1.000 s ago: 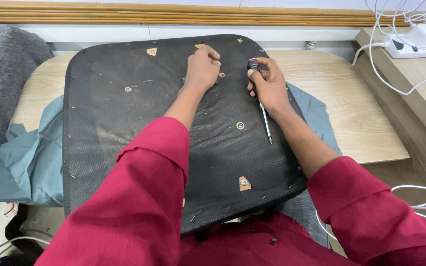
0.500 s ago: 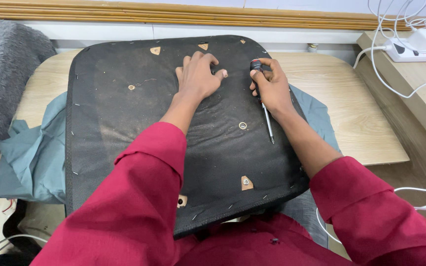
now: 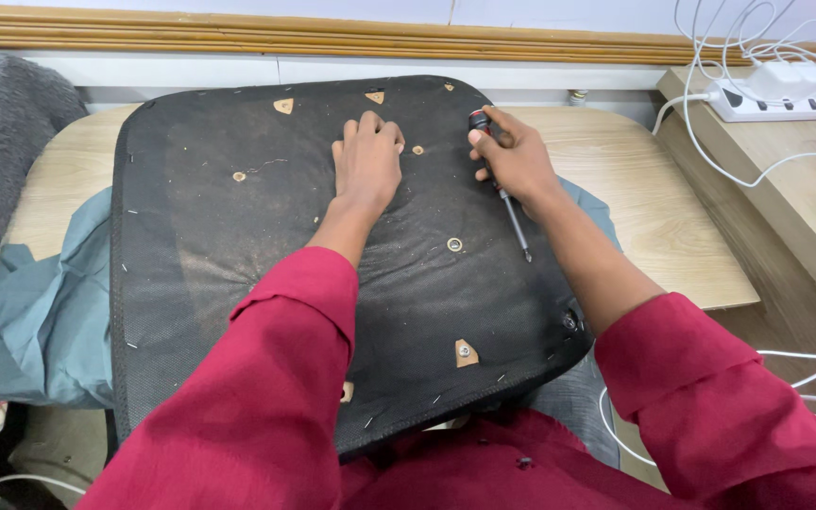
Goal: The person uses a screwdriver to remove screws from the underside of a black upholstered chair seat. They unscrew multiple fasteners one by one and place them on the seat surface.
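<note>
Black seat pad (image 3: 238,246) lies on my wooden bench (image 3: 644,208), over a blue-grey cloth (image 3: 40,321). My left hand (image 3: 367,165) rests flat and loose on it; a second ago it was a fist. My right hand (image 3: 512,161) squeezes the screwdriver (image 3: 507,203), tip down on the pad. My red sleeves (image 3: 266,397) hide the near edge.

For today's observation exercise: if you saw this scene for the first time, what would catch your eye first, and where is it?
A large black seat panel, stapled round its edges, fills the middle of the wooden table. The left hand lies flat on its far part, and beside it the right hand grips a screwdriver, tip toward the person. Teal cloth spills out at the left.
</note>
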